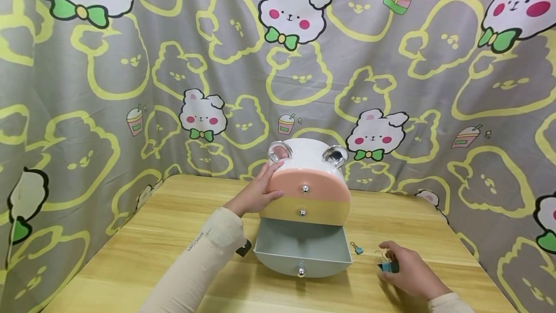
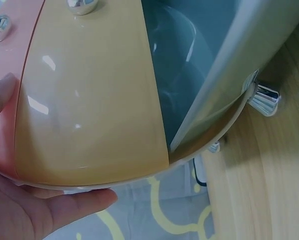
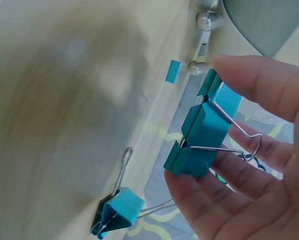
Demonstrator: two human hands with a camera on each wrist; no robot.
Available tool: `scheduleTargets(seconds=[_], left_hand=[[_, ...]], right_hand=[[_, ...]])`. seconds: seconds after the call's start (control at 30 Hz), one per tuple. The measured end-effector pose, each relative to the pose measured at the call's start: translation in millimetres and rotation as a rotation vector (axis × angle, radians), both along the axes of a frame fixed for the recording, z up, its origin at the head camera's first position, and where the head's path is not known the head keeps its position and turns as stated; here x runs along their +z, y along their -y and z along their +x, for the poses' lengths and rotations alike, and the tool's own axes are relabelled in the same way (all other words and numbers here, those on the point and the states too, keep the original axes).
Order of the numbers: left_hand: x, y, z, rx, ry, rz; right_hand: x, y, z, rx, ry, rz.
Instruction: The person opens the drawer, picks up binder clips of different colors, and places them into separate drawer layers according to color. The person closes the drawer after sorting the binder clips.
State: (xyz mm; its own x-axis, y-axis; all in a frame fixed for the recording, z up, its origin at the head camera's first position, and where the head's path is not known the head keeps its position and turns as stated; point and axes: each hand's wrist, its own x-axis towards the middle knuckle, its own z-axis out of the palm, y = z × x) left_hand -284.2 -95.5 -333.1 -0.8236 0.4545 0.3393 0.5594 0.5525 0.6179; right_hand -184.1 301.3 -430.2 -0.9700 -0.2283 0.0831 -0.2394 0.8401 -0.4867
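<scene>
My left hand (image 1: 256, 192) grips the left edge of a bear-eared mini drawer cabinet (image 1: 304, 209), one digit on the pink front and the others along the side. The cabinet's grey-green bottom drawer (image 1: 302, 267) is pulled out; the pink and yellow drawers above are closed. To the right, my right hand (image 1: 410, 269) pinches a teal binder clip (image 3: 204, 130) between thumb and fingertips, its wire handles towards the palm. Another teal binder clip (image 3: 117, 212) lies on the table below that hand. A small blue binder clip (image 1: 357, 249) sits beside the open drawer.
A dark object (image 1: 244, 248) lies left of the open drawer, partly hidden by the left sleeve. The wooden table (image 1: 195, 197) ends at a patterned curtain (image 1: 243, 72) that hangs behind and along both sides.
</scene>
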Motion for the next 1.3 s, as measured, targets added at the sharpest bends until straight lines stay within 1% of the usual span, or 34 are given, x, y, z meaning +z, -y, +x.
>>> scheduleTargets(seconds=[0.13, 0.37, 0.53, 0.8, 1.0, 1.3], left_hand=[[-0.4, -0.2, -0.7, 0.000, 0.008, -0.005], [-0.1, 0.4, 0.5, 0.008, 0.019, -0.004], [0.4, 0.5, 0.9, 0.010, 0.028, -0.003], [0.4, 0.3, 0.3, 0.003, 0.023, -0.004], [0.7, 0.2, -0.5, -0.005, 0.025, -0.001], [-0.2, 1.0, -1.2, -0.005, 0.023, -0.004]], right_hand=[[3.5, 2, 1.1, 0.024, -0.038, 0.002], [8.2, 6, 1.9, 0.027, -0.093, 0.006], [13.2, 8, 1.6, 0.031, -0.102, 0.004], [19.8, 13, 0.1, 0.026, -0.122, 0.011], [25.2, 17, -0.2, 0.028, -0.121, 0.004], [30.9, 23, 0.7, 0.040, -0.169, 0.000]])
